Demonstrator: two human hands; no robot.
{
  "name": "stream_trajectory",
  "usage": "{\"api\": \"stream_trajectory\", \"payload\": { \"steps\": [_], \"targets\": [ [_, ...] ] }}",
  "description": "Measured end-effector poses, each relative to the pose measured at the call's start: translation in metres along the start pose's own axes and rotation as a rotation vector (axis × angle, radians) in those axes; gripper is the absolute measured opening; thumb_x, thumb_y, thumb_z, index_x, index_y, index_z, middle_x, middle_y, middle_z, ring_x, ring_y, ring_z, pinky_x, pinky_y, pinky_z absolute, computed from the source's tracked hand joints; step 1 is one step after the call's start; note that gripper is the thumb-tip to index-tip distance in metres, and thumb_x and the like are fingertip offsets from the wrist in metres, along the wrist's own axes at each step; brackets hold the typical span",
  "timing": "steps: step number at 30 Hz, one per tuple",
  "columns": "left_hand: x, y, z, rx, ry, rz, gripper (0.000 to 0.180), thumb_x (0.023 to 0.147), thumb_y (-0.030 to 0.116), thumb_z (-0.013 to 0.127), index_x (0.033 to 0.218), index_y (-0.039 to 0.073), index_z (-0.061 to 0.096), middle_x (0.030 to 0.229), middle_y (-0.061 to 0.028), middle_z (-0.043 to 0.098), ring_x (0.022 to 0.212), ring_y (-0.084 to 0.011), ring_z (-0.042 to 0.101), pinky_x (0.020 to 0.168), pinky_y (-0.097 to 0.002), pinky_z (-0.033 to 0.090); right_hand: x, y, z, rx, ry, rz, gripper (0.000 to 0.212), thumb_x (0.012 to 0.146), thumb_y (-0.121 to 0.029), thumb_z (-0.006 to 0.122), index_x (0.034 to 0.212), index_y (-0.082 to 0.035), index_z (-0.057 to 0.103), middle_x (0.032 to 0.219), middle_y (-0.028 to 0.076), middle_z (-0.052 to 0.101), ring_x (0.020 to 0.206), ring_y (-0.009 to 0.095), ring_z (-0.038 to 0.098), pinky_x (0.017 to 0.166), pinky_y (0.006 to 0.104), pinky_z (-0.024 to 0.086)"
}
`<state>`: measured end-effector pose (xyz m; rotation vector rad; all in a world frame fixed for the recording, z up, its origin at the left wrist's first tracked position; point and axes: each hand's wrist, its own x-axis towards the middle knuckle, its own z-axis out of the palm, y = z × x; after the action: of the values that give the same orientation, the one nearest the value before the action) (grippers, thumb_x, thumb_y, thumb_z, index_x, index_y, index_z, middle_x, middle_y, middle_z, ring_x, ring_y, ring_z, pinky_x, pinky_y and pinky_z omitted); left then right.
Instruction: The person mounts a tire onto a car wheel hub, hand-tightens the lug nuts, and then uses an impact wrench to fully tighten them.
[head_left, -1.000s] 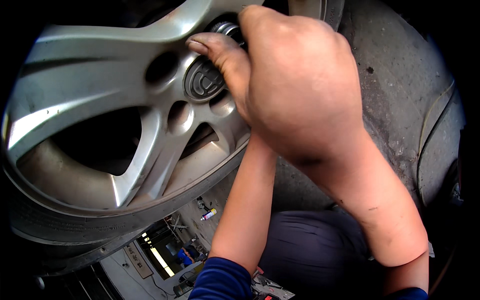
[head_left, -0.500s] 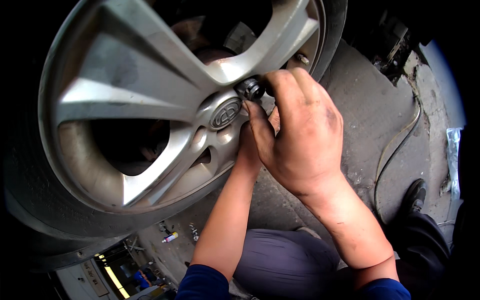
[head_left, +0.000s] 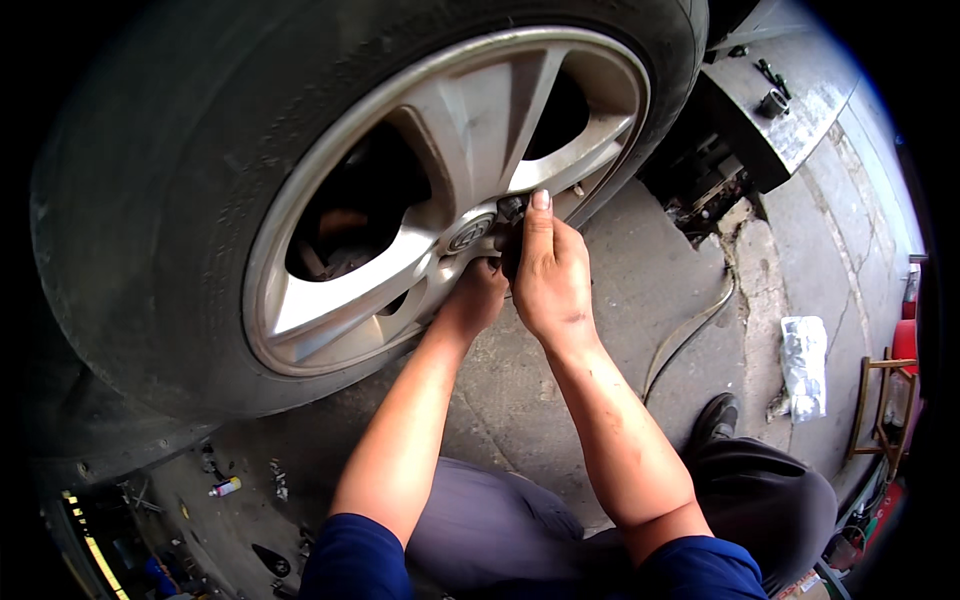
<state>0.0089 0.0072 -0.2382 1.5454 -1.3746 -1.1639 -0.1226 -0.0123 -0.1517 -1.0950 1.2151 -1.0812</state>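
Observation:
The silver alloy wheel (head_left: 470, 110) with its black tyre (head_left: 190, 190) fills the upper left. Beside its round center cap (head_left: 471, 234) is a dark, short cylindrical metal piece (head_left: 512, 208), like a socket or nut. My right hand (head_left: 555, 280) is closed on that piece, thumb pointing up along it; the curled fingers are mostly hidden behind the hand. Just below the cap, my left hand (head_left: 478, 292) has its fingers bent against the hub. What those fingers hold, if anything, is hidden.
A cable (head_left: 690, 335) runs along the concrete floor at right, near a clear plastic bag (head_left: 804, 368). A metal platform (head_left: 790, 100) carries small parts at the far right. A small spray can (head_left: 225, 487) lies at lower left. My dark shoe (head_left: 715, 418) rests at right.
The view has shifted back, so the whole wheel shows smaller. My right hand has turned, its thumb now upright over the dark metal piece. My left hand stays low at the hub.

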Motion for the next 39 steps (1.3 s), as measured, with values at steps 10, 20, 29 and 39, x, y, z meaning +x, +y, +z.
{"api": "stream_trajectory", "payload": {
  "steps": [10, 20, 29, 39],
  "targets": [
    [0.003, 0.001, -0.001, -0.140, 0.039, 0.150, 0.047, 0.108, 0.028, 0.063, 0.144, -0.001, 0.058, 0.146, -0.0142, 0.061, 0.138, -0.0246, 0.055, 0.117, -0.0364, 0.043, -0.004, -0.006, -0.006, -0.692, 0.139, -0.621, 0.027, 0.103, -0.024, 0.066, 0.106, 0.003, 0.062, 0.095, 0.022, 0.067, 0.088, 0.046, 0.065, 0.077, 0.0481, 0.052],
    [-0.002, 0.019, -0.001, -0.131, 0.049, 0.172, 0.025, 0.109, 0.013, 0.058, 0.127, 0.000, 0.067, 0.121, -0.0096, 0.073, 0.118, -0.0224, 0.066, 0.103, -0.0374, 0.052, -0.001, -0.005, -0.010, 0.142, -0.153, 0.151, 0.061, 0.116, -0.050, 0.036, 0.093, -0.002, 0.065, 0.066, 0.003, 0.060, 0.051, 0.012, 0.050, 0.047, 0.0283, 0.039],
    [0.000, -0.006, -0.007, -0.121, 0.000, 0.098, 0.050, 0.108, 0.029, 0.062, 0.151, 0.003, 0.056, 0.154, -0.0141, 0.058, 0.144, -0.0247, 0.051, 0.122, -0.0389, 0.038, -0.007, -0.004, -0.002, -0.735, 0.075, -0.577, 0.023, 0.103, -0.023, 0.065, 0.106, -0.001, 0.061, 0.093, 0.023, 0.069, 0.087, 0.047, 0.066, 0.076, 0.0530, 0.053],
    [-0.003, 0.006, -0.015, -0.812, -0.236, 0.007, 0.017, 0.109, 0.020, 0.056, 0.101, 0.007, 0.062, 0.082, -0.0031, 0.065, 0.073, -0.0165, 0.062, 0.066, -0.0301, 0.052, -0.008, -0.016, -0.001, 0.509, -0.316, 0.392, 0.060, 0.116, -0.054, 0.032, 0.092, -0.007, 0.061, 0.066, 0.004, 0.053, 0.052, 0.015, 0.046, 0.049, 0.0298, 0.038]
  ]
}}
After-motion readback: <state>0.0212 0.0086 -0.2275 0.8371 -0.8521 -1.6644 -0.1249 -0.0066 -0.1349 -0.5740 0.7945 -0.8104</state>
